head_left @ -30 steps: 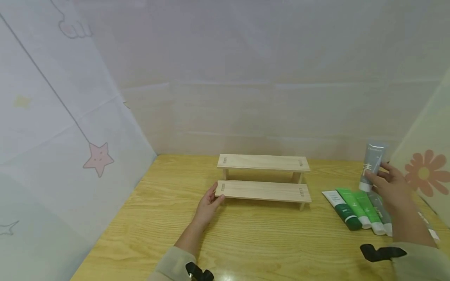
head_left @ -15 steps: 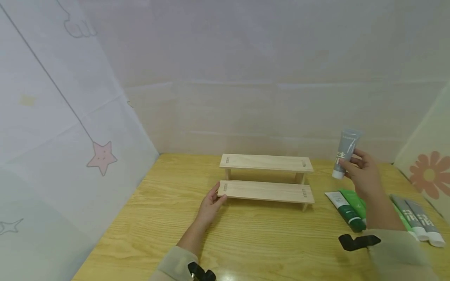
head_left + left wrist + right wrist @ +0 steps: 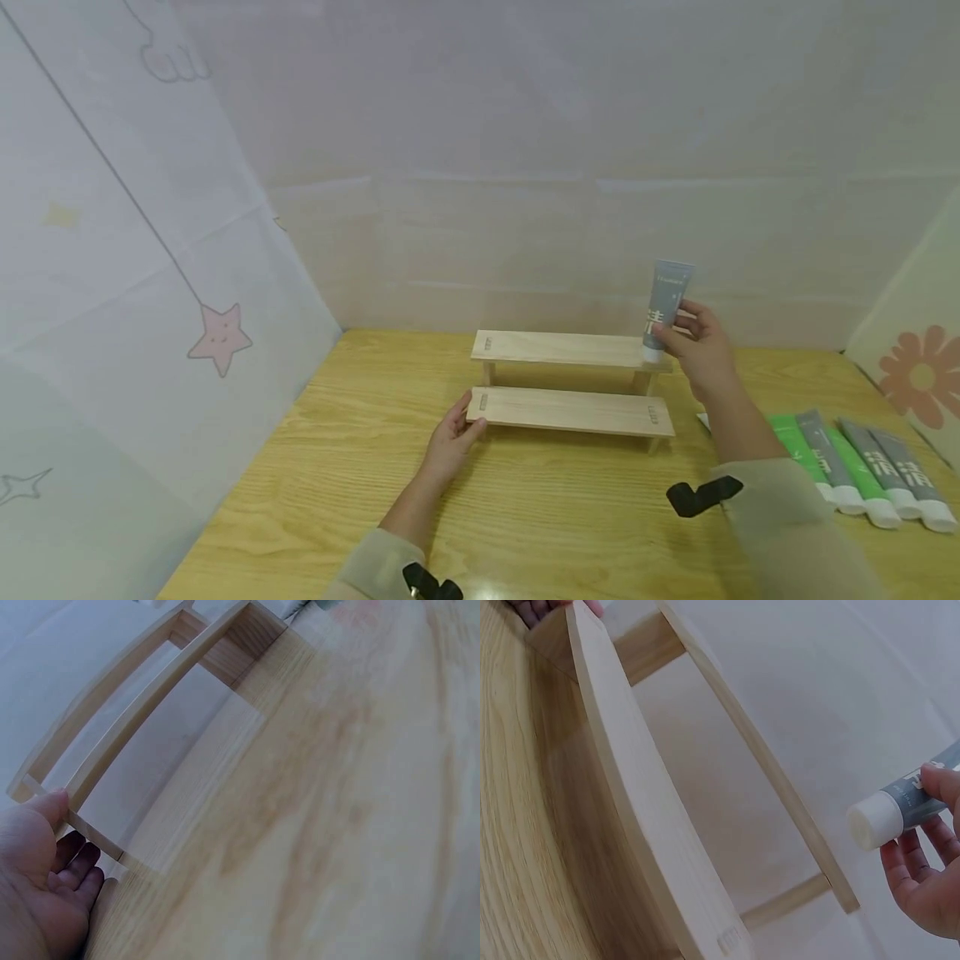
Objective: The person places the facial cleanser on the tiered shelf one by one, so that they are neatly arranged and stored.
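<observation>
Wood-grain table (image 3: 300, 500) beneath shelf (image 3: 566, 410) and tubes (image 3: 855, 467).

A pale, creased backdrop (image 3: 480, 167) rises ahead of me. On my left, a whitish panel (image 3: 90, 400) bears a pink star (image 3: 220, 338) — smiling, on a long line. On my right, there's a coral flower (image 3: 922, 375). My yellowish wood-grain table (image 3: 315, 467) catches a small glare (image 3: 491, 594) — low in view.

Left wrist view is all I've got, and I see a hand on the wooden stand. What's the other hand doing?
Observer: The right hand is holding up a gray tube.
Operator: Ooh, which way does its cap point?
Observer: The white cap is at the bottom, pointing down.
Operator: Is it touching the wooden stand?
Observer: No, the right wrist view shows a gap between the cap and the top board.
</observation>
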Tool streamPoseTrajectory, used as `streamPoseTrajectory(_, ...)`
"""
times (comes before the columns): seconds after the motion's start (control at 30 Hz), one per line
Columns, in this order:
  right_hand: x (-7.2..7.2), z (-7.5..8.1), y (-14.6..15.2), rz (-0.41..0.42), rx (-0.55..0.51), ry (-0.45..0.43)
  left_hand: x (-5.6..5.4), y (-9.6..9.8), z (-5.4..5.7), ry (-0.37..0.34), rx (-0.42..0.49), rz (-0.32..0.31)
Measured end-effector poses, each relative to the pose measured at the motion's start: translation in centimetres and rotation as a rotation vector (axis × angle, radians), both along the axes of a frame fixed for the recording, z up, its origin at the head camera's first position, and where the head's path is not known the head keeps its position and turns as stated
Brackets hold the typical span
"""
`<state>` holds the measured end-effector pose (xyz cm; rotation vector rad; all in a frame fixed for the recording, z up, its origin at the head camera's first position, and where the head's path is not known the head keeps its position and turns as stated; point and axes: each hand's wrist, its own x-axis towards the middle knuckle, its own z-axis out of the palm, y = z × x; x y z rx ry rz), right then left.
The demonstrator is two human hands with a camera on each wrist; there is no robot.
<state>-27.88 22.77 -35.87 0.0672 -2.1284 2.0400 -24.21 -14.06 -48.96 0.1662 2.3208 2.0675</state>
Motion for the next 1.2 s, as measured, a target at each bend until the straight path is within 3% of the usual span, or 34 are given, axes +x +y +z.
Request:
streamPoseTrajectory(0.3,-1.5,-0.4,-3.5,0.044,-0.072,0.02,0.1,-0.1,-0.2,0.006,-0.019,0.005)
streamPoseTrajectory(0.33,-2.3,-1.2,-3.4,0.076,-0.115,0.048,0.1,-0.2,-0.2,0.005,-0.021,0.006)
streamPoseTrajectory(0.53,-3.1,-0.9,-5.2,0.081,-0.016,0.008,0.2,-0.1,-0.1,0.004,-0.033,0.016)
streamPoseTrajectory(0.6,-2.7,0.0,-6.2,0.054,0.046,-0.043,0.2,0.1,-0.1,0.009,-0.03,0.013)
streamPoseTrajectory(0.83,-3.5,-0.2,-8.6,0.077,0.028,-0.091,0.4,0.4,0.0,0.012,-0.011,-0.002)
streamPoseTrajectory(1.2,-4.5,-0.4,-12.1,0.131,0.034,-0.083,0.8,0.2,0.2,0.013,-0.041,-0.019)
